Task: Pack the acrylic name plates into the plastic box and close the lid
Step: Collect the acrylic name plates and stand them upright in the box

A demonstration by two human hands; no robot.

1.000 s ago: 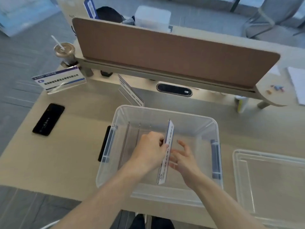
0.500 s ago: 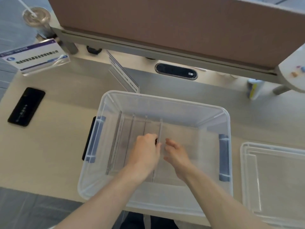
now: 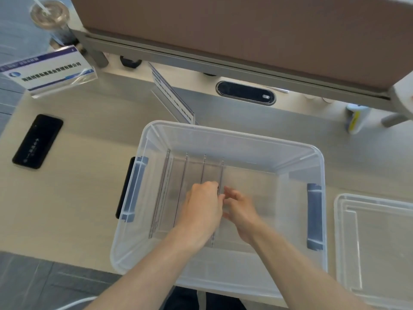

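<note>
Both hands are down inside the clear plastic box (image 3: 232, 139) on the desk (image 3: 73, 198). The left hand (image 3: 201, 209) is curled, and its fingers seem to pinch the top edge of the newest plate (image 3: 220, 173), though the picture is too blurry there to be sure. The right hand (image 3: 240, 208) is loosely spread, fingers apart, just beside that plate on its other side. Four name plates stand on edge in a row in the left part of the box, so that much is packed. Two more wait outside: one name plate with blue print (image 3: 51, 71) stands far off at the back left of the desk, and another leaning plate (image 3: 173, 98) stands just behind the box. Those two need to go in. Off to the right, the lid (image 3: 375, 242) lies flat on the desk, so the box is not closed yet. A black phone (image 3: 38, 140) lies on the left.
</note>
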